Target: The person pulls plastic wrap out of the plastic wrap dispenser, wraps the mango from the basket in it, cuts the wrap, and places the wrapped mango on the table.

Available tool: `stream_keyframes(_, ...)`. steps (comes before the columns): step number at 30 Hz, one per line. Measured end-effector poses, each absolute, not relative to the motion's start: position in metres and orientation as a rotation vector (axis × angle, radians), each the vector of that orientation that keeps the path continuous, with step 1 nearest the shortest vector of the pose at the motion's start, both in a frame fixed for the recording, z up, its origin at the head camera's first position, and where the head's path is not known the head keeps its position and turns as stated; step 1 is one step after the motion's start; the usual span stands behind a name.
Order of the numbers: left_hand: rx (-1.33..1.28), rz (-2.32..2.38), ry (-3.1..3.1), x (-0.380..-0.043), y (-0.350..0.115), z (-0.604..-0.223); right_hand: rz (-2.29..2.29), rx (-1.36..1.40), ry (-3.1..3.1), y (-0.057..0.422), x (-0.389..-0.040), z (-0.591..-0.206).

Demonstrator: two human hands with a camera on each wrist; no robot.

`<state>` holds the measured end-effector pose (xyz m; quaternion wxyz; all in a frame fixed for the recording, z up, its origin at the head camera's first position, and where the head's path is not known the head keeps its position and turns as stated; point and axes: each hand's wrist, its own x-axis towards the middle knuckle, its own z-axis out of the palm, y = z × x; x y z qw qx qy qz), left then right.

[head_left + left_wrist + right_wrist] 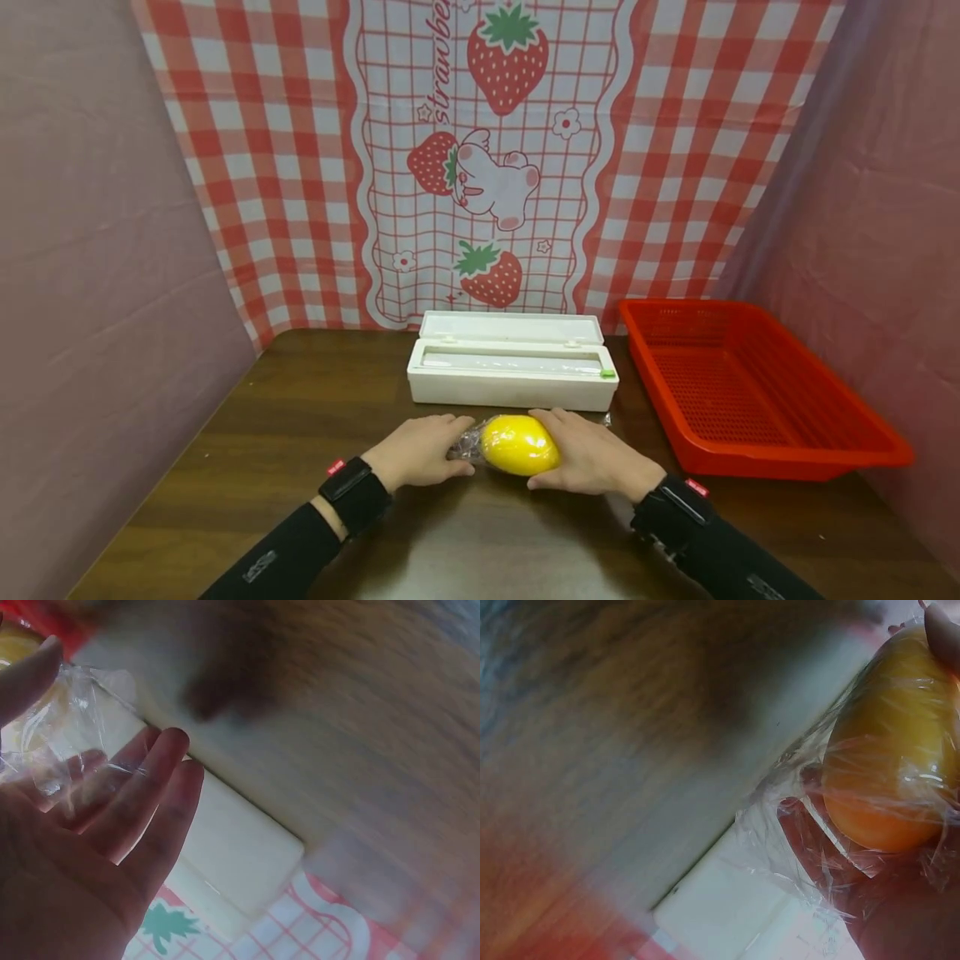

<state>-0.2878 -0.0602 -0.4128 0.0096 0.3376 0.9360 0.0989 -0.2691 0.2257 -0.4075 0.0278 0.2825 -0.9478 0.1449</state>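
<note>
A yellow oval fruit (519,445), smooth and lemon-like, is wrapped in clear plastic wrap (468,446) just above the table's middle. My right hand (596,454) grips its right end, thumb on the near side and fingers on the far side. At the other end, my left hand (420,452) is beside the bunched loose film. The left wrist view shows those left fingers (154,799) fairly straight, touching the film, with the thumb apart from them. Crinkled film spreads off the fruit (892,750) in the right wrist view.
Behind the hands stands a white plastic wrap dispenser (510,390), its lid raised and a green slider (607,374) at its right end. A red perforated basket (795,460) sits on the right. A checked strawberry cloth (288,167) hangs behind the brown table (247,417).
</note>
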Motion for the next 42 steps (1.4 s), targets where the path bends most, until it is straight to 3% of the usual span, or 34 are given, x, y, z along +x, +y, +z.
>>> stream_keyframes(30,0.855,0.801,2.901,-0.299,-0.086,-0.417,0.536,0.849,-2.828,0.228,-0.267,-0.387)
stream_keyframes(42,1.053,0.808,2.785,-0.291,-0.074,-0.419,0.679,0.866,-2.735,0.222,-0.268,-0.375)
